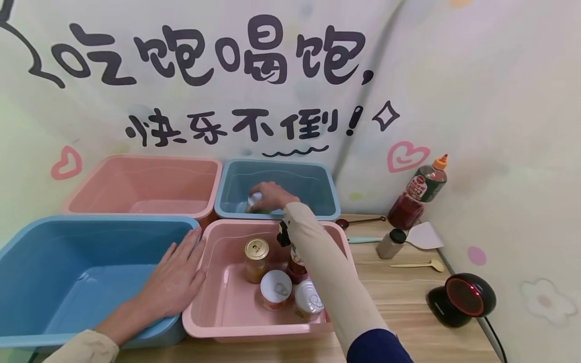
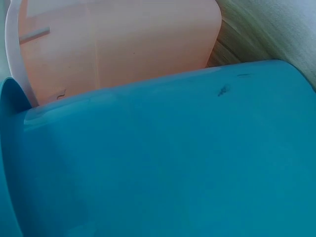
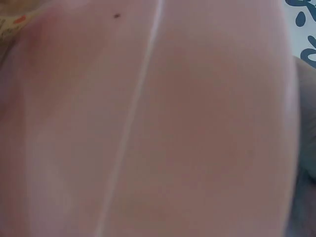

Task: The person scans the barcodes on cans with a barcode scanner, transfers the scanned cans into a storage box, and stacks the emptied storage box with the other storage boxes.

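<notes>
In the head view my right hand reaches into the far blue bin and grips a small can with a pale top; its lower part is hidden. My left hand rests flat over the right rim of the near blue bin, fingers extended. Between my arms is the near pink bin. It holds a gold-topped can, a white-topped can, a silver pull-tab can and a jar partly hidden by my right sleeve.
Behind the near blue bin stands another pink bin. On the wooden table at right are a red sauce bottle, a black-capped shaker, a white spatula, a small golden spoon and a black device with a cord.
</notes>
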Action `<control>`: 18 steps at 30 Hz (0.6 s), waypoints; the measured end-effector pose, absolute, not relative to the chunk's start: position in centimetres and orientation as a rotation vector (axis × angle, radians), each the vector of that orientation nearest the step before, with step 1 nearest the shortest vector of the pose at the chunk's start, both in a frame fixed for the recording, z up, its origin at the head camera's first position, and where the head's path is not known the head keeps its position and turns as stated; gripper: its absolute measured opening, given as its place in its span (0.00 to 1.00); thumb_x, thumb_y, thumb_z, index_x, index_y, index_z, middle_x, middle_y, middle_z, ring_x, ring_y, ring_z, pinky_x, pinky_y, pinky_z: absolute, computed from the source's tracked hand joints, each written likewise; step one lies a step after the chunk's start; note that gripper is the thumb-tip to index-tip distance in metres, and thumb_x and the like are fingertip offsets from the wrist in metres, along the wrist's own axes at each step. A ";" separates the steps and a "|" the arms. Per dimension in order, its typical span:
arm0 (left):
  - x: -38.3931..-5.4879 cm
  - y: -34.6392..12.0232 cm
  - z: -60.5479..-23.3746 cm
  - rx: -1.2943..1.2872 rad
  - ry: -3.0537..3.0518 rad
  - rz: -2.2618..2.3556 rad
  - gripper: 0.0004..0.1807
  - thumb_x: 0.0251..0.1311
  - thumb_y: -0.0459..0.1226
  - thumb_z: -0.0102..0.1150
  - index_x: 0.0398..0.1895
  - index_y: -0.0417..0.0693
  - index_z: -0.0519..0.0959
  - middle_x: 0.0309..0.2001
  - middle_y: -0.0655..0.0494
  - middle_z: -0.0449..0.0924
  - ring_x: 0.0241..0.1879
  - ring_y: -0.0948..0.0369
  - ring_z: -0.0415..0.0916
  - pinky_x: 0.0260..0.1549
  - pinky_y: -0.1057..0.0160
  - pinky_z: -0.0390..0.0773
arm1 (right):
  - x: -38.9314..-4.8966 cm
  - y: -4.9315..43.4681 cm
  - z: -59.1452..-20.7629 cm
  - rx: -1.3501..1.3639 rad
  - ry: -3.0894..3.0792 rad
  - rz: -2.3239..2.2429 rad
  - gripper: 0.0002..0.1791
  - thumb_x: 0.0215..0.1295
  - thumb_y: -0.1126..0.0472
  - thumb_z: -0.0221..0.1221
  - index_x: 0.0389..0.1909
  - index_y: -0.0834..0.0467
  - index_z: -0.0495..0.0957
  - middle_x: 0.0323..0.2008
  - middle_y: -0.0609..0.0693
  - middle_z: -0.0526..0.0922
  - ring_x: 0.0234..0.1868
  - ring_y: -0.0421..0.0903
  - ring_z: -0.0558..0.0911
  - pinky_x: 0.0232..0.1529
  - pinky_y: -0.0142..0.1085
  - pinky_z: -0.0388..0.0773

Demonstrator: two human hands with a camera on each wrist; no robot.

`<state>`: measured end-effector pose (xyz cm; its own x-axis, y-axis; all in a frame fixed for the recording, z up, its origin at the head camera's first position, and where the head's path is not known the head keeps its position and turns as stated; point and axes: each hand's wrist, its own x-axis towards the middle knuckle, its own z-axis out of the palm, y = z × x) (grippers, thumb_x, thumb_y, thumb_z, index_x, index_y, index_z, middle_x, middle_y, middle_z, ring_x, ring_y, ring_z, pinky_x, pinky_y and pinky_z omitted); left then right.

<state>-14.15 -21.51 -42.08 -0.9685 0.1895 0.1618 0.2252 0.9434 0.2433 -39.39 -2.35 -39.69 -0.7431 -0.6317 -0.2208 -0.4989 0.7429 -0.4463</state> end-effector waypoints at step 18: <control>-14.1 -21.5 -42.1 -0.314 -2.941 -0.400 0.36 0.67 0.41 0.54 0.75 0.35 0.60 0.79 0.38 0.49 0.77 0.40 0.49 0.70 0.32 0.56 | -39.9 -3.6 -41.8 -0.893 2.591 -0.485 0.25 0.66 0.55 0.64 0.64 0.52 0.76 0.55 0.53 0.80 0.50 0.48 0.80 0.49 0.41 0.80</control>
<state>-14.07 -21.48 -42.14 -0.9658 0.1848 0.1816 0.2266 0.9424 0.2460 -39.93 -3.63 -41.82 -0.7370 -0.6396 -0.2188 -0.5172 0.7419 -0.4266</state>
